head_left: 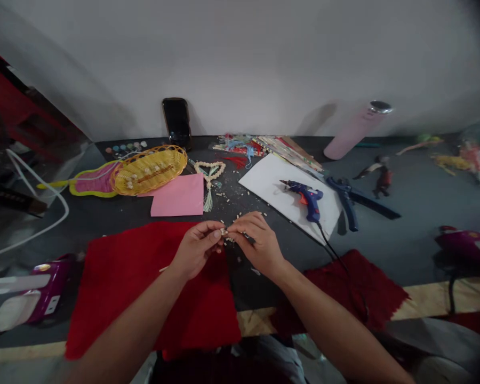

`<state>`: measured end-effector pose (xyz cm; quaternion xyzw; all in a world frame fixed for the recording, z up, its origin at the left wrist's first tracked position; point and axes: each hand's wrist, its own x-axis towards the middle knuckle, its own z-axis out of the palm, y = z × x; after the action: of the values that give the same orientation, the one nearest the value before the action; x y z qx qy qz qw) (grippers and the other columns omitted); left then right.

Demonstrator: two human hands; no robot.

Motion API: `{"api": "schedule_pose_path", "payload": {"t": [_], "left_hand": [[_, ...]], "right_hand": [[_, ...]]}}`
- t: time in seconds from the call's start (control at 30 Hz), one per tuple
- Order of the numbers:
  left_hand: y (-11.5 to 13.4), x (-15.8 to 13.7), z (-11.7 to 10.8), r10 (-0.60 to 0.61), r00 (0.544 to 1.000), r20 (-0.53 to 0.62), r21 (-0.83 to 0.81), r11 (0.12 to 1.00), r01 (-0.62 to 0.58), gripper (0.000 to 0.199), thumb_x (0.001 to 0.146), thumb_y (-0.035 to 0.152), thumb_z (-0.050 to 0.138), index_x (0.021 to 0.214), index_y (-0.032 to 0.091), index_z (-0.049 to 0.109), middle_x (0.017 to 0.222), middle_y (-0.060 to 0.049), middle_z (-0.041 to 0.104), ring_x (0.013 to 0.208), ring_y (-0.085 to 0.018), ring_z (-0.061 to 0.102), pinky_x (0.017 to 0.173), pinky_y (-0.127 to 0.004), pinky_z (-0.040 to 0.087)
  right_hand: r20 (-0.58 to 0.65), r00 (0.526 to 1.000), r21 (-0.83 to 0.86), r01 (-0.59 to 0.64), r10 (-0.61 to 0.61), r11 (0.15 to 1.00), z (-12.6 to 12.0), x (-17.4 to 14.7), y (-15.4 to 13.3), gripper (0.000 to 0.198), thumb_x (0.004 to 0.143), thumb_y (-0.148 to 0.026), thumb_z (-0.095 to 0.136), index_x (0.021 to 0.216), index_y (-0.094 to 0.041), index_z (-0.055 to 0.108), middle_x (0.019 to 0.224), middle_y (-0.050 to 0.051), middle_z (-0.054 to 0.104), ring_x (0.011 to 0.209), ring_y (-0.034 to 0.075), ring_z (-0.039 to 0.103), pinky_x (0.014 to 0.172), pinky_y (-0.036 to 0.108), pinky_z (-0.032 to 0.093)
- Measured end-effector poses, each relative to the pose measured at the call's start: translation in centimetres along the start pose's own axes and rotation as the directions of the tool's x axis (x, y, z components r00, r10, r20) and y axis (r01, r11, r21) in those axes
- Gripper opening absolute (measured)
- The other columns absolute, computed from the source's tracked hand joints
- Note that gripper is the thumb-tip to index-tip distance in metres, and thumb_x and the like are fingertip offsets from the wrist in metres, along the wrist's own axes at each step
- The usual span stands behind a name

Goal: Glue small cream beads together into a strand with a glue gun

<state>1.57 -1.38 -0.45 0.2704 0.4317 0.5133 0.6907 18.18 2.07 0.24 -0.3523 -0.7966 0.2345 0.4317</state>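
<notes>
My left hand (196, 246) and my right hand (256, 242) meet fingertip to fingertip over the dark table, just above the edge of a red cloth (144, 282). Between the pinched fingers sits a small pale bead (224, 232); a thin stick pokes out below the left hand. Several more pale beads (240, 216) lie scattered on the table right behind the hands. A finished bead loop with a pale green tassel (210, 176) rests farther back.
A yellow wicker basket (150, 169), pink paper (180, 196), a phone (176, 121) leaning on the wall, a blue glue gun (309, 198) on a white sheet (272, 184), a pink bottle (356, 130), a second red cloth (356, 288) and purple tools at both sides (28, 298).
</notes>
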Motion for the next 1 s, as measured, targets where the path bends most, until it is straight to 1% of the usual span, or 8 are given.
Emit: {"api": "schedule_pose_path", "payload": {"t": [0.3,0.47,0.7,1.0], "left_hand": [[0.07,-0.11,0.07,-0.001,1.000,-0.007,0.005,1.000,0.001,0.018,0.069,0.022,0.072,0.084,0.015,0.066,0.070,0.000,0.062,0.057,-0.006,0.054,0.050,-0.016,0.043],[0.11,-0.15,0.02,0.004,1.000,0.001,-0.002,1.000,-0.004,0.017,0.069,0.022,0.071,0.084,0.015,0.066,0.071,0.000,0.063,0.058,-0.006,0.055,0.050,-0.016,0.044],[0.16,-0.19,-0.08,-0.002,1.000,-0.003,0.002,1.000,0.002,0.018,0.069,0.023,0.072,0.083,0.015,0.066,0.068,0.000,0.062,0.056,-0.006,0.055,0.049,-0.016,0.044],[0.12,-0.22,-0.09,-0.005,1.000,-0.001,0.024,1.000,0.005,0.017,0.069,0.024,0.072,0.083,0.015,0.066,0.068,0.000,0.062,0.056,-0.006,0.054,0.049,-0.017,0.044]], "right_hand": [[0.004,1.000,-0.018,0.014,-0.014,1.000,0.16,-0.25,0.11,0.010,0.081,-0.020,0.061,0.088,-0.026,0.066,0.085,0.001,0.064,0.087,0.017,0.056,0.082,0.036,0.044],[0.001,1.000,-0.013,0.031,-0.031,0.999,-0.10,-0.22,0.18,0.012,0.081,-0.018,0.060,0.090,-0.025,0.064,0.087,0.002,0.064,0.086,0.017,0.056,0.082,0.036,0.044],[0.072,0.996,-0.087,0.056,-0.049,0.995,-0.29,-0.12,-0.22,0.007,0.083,-0.019,0.057,0.086,-0.023,0.062,0.086,0.002,0.064,0.086,0.017,0.055,0.081,0.036,0.041],[0.090,0.994,-0.098,0.067,-0.058,0.993,-0.18,-0.10,-0.22,0.006,0.084,-0.019,0.055,0.085,-0.021,0.061,0.087,0.003,0.063,0.086,0.016,0.054,0.080,0.035,0.039]]}}
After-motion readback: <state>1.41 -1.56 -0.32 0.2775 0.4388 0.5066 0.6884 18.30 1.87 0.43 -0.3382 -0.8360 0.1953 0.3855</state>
